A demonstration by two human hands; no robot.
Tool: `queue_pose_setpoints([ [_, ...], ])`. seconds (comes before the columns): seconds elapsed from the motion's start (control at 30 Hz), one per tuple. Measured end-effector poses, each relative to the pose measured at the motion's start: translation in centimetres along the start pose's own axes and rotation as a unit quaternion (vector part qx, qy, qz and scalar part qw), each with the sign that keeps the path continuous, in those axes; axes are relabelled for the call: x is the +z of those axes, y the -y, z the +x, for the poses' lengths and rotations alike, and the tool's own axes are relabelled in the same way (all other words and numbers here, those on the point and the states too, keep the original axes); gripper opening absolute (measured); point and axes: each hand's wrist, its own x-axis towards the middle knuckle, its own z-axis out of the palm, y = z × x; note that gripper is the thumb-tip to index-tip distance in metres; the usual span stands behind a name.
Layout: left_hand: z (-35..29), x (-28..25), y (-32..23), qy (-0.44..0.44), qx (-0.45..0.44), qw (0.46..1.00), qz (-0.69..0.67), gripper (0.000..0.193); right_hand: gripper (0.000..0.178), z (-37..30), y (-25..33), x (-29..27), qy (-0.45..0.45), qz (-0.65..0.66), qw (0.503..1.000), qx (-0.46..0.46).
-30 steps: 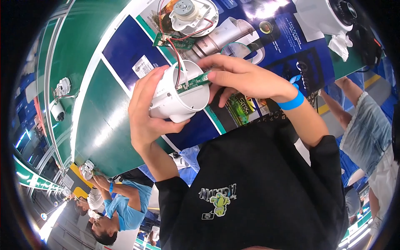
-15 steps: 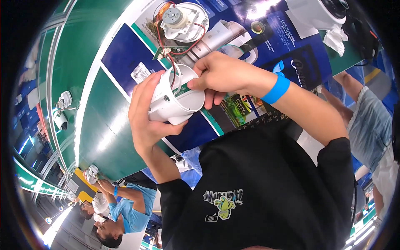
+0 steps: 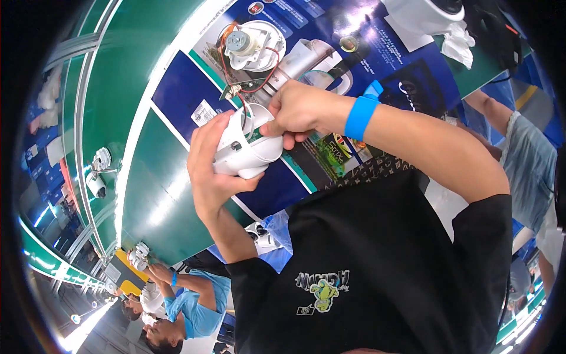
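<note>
My left hand [image 3: 213,162] is wrapped round a white, rounded plastic housing [image 3: 250,158], thumb low and fingers along its far left side. The housing is tilted, its open side facing up. At its right rim my right hand [image 3: 298,112] is closed, thumb tip inside the opening and fingers outside the wall. A dark green strip shows beside that thumb; I cannot tell what it is. Dark and red wires run out of the housing to a small circuit board [image 3: 231,89]. Beyond lies a round white base with a metal motor [image 3: 239,42], joined by red wires.
Printed blue sheets [image 3: 177,88] cover part of the green table [image 3: 156,177]. At the far right stand a white appliance [image 3: 415,16] and a crumpled white bag [image 3: 458,46]. Another person in a blue shirt [image 3: 206,295] handles a white part [image 3: 139,256] at lower left.
The view has shifted slightly. My right wrist and forearm have swung a little, with the thumb still inside the opening. Both hands keep hold of the housing, which has barely turned.
</note>
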Motion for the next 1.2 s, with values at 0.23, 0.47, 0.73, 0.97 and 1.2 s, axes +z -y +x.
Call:
queue_pose_setpoints([
  [0.23, -0.3, -0.6, 0.1, 0.03, -0.047, 0.998, 0.006, 0.087, 0.018, -0.5, -1.0, -0.8, -0.025, -0.074, 0.992, -0.098],
  [0.47, -0.1, -0.7, 0.7, 0.024, -0.055, 0.998, -0.013, 0.091, 0.022, 0.8, -3.4, 0.2, -0.382, -0.277, 0.793, -0.385],
  [0.73, -0.3, -0.8, 0.7, 0.01, -0.081, 0.996, -0.02, 0.092, 0.016, 1.7, -2.0, 0.8, -0.38, -0.262, 0.8, -0.385],
  [0.97, -0.1, -0.7, 0.3, 0.014, -0.068, 0.998, 0.005, 0.092, 0.019, -3.0, -2.8, -1.2, -0.263, -0.118, 0.882, -0.373],
  [1.2, 0.0, -0.4, 0.7, 0.003, -0.046, 0.999, 0.017, 0.092, 0.015, -4.9, -2.8, -1.1, -0.086, -0.035, 0.934, -0.345],
])
